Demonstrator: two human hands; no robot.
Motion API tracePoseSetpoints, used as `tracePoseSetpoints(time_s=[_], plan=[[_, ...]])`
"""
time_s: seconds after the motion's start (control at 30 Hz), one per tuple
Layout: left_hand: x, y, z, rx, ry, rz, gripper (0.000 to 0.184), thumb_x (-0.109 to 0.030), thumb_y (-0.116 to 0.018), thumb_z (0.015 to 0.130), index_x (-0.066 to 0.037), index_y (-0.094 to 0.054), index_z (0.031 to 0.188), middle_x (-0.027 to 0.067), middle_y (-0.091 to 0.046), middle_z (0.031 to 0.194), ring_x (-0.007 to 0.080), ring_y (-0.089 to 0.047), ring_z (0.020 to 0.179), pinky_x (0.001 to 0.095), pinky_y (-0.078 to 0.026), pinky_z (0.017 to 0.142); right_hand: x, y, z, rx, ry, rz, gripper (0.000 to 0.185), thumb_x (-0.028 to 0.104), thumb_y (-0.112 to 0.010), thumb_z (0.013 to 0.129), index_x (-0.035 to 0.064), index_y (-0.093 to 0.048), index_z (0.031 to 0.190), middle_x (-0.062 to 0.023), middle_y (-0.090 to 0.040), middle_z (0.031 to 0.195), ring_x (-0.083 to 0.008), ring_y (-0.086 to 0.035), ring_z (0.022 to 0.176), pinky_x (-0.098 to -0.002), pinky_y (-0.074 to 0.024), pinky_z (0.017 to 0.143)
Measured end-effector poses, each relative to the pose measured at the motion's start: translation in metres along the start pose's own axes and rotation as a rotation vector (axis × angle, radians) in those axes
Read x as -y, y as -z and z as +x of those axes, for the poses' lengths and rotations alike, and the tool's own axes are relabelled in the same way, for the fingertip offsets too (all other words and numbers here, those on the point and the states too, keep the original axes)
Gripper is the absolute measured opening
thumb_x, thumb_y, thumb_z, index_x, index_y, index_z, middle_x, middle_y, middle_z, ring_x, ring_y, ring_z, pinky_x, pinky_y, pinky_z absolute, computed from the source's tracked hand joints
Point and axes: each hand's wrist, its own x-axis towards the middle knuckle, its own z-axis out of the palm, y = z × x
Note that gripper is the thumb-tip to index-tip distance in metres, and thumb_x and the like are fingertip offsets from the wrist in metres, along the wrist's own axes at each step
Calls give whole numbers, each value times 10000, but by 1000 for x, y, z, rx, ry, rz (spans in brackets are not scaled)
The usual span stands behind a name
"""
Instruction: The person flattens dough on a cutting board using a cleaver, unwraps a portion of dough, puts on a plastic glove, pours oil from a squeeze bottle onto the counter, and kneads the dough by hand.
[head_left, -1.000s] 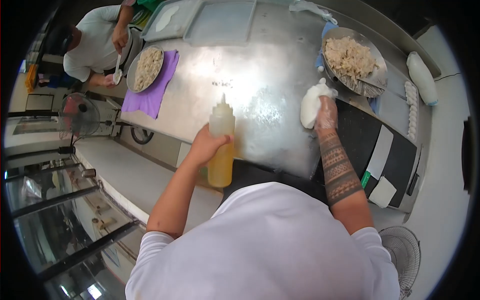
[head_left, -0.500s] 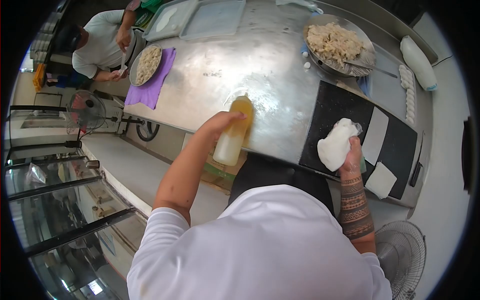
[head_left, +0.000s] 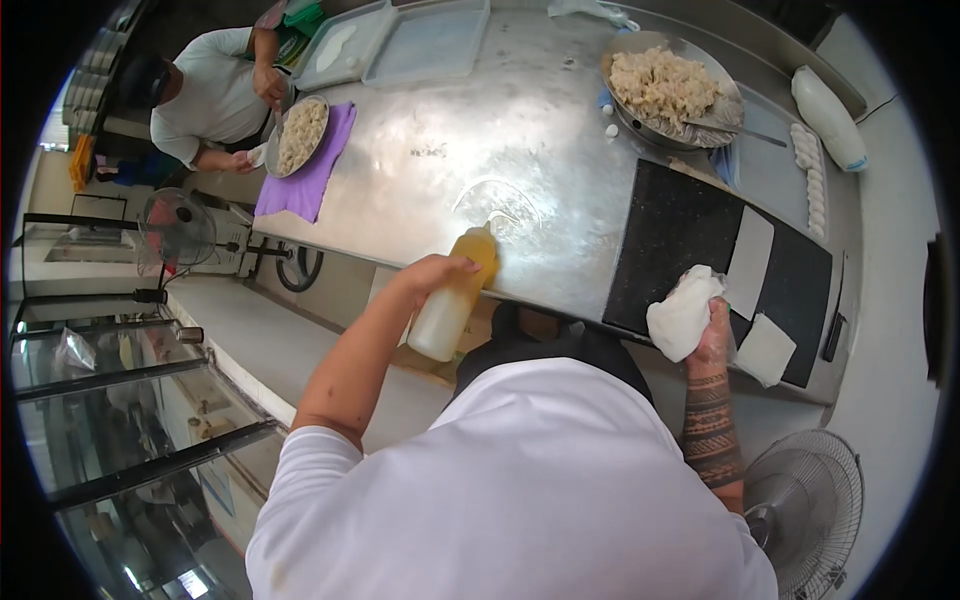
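Observation:
My left hand (head_left: 440, 274) is wrapped round a squeeze bottle (head_left: 447, 318) of yellow liquid, tilted with its nozzle just over the steel table (head_left: 400, 210). A curved trail of liquid (head_left: 515, 192) glistens on the metal beyond the nozzle. On the right, my right hand (head_left: 711, 335) grips a lump of white dough (head_left: 683, 312), with clear plastic against it. The dough is held above the front edge of a black board (head_left: 668, 225). Beside that hand lie a white rectangular scraper (head_left: 751, 262) and a squarish white piece (head_left: 766, 350).
A large bowl of filling (head_left: 665, 90) with a metal utensil stands at the back right, near a row of dough balls (head_left: 812, 190). At the far left a co-worker (head_left: 215, 85) handles a smaller bowl (head_left: 301, 138) on a purple cloth (head_left: 328, 180). Plastic trays (head_left: 425, 45) lie behind.
The bottle has moved toward me and left, leaving a longer curved liquid trail on the table. My right hand has lowered slightly with the dough. The co-worker's hand has moved into the smaller bowl.

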Motion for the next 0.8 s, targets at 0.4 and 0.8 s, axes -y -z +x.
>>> tracePoseSetpoints(time_s=[0.4,0.8], plan=[[-86,-3,-38,19,-816,293,748,-170,-846,810,-13,-486,1446,79,-630,1287,192,-607,1181,368,-497,1030,-60,-91,39,-123,124,-841,373,165,-605,894,-30,-644,1209,-126,-714,1105,-240,-687,1013,-388,-546,935],[-256,-7,119,-466,-1273,131,920,-185,-930,687,-18,-396,1417,216,-622,1330,369,-619,1240,446,-503,1045,-185,-235,177,403,711,-1919,506,255,-766,757,-35,-642,1152,-230,-677,1173,-393,-639,1130,-470,-501,1008]])
